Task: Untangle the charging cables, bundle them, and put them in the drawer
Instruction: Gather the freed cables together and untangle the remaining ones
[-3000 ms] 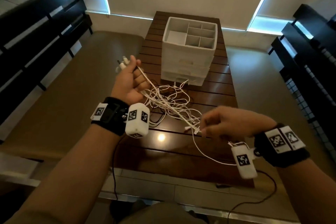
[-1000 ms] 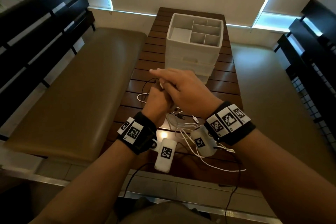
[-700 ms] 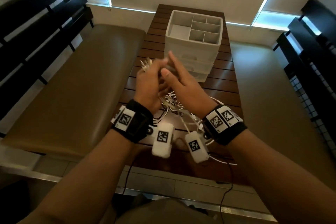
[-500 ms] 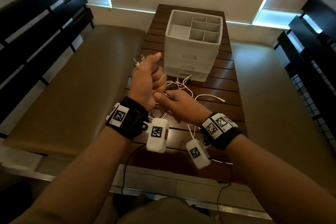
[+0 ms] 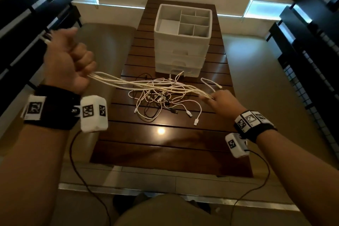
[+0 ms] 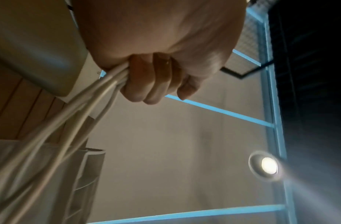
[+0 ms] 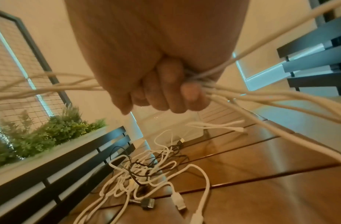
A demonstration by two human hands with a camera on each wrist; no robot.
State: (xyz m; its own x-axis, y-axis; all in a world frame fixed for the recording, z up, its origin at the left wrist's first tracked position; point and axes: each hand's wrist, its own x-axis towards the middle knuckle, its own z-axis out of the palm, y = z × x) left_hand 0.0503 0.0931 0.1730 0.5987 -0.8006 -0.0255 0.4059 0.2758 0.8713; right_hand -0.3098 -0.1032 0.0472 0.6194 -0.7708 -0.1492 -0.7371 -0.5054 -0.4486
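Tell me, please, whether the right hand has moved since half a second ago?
Yes. The right hand has swung out to the right, from in front of the organizer to near the table's right edge, drawing the cables taut.

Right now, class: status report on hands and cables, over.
Left hand and right hand grip white cables stretched between them. Tangle on table. Drawer unit shut.

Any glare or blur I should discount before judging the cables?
Head view: a lamp glares off the table; white cables sharp between left hand and right hand. Left wrist view: ceiling lamp flares, cables smeared. Right wrist view: held cables motion-blurred, tangled pile clearer.
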